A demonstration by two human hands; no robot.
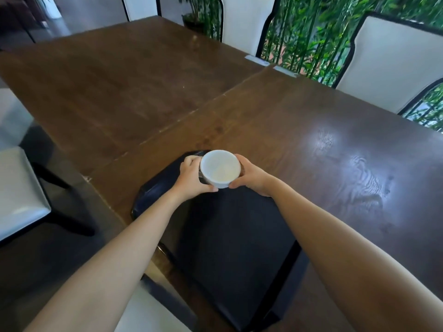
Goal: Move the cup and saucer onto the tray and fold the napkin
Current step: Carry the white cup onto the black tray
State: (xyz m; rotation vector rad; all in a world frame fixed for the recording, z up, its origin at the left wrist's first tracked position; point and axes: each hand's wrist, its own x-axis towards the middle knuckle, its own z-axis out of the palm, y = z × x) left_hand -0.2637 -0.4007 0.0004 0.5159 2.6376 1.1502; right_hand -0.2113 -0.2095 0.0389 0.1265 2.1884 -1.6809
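A white cup (220,168) is held from both sides over the far end of a large black tray (230,238) that lies on the dark wooden table (335,152). My left hand (191,174) grips the cup's left side and my right hand (251,176) grips its right side. A thin dark edge (197,153) shows just behind my left hand; whether it is the saucer or the tray's rim I cannot tell. No napkin is visible.
White chairs with black frames stand along the table's far side (388,58) and at the left (19,188). Part of a white seat (148,307) sits below my arms. Green bamboo plants (311,32) fill the background.
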